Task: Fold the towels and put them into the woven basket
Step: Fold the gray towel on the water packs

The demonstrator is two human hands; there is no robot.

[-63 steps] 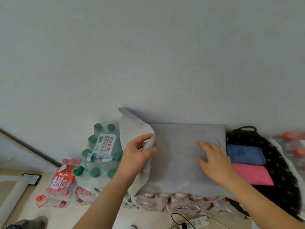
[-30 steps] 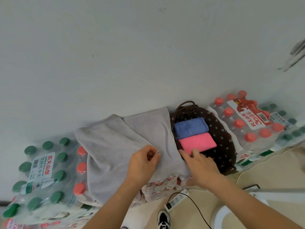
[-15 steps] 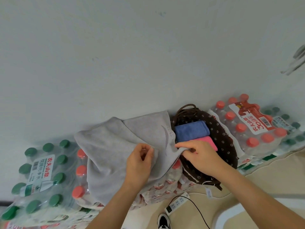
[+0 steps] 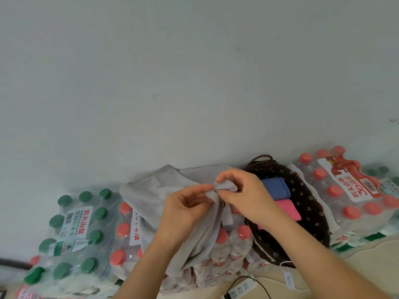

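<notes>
left hand and right hand both pinch a bunched corner of the grey towel; they seem to share one corner, though the fingers hide it. the rest lies rumpled over the red-capped bottle pack and hangs off its front edge, just left of the woven basket. with so little gripped and bumpy caps beneath, a pull could drag the loose cloth off that edge, or set a crooked fold.

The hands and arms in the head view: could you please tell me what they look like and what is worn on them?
The left hand and right hand are bare: no gloves, rings or watch show. The left forearm and right forearm are uncovered to the picture's edge; no sleeve shows.
</notes>
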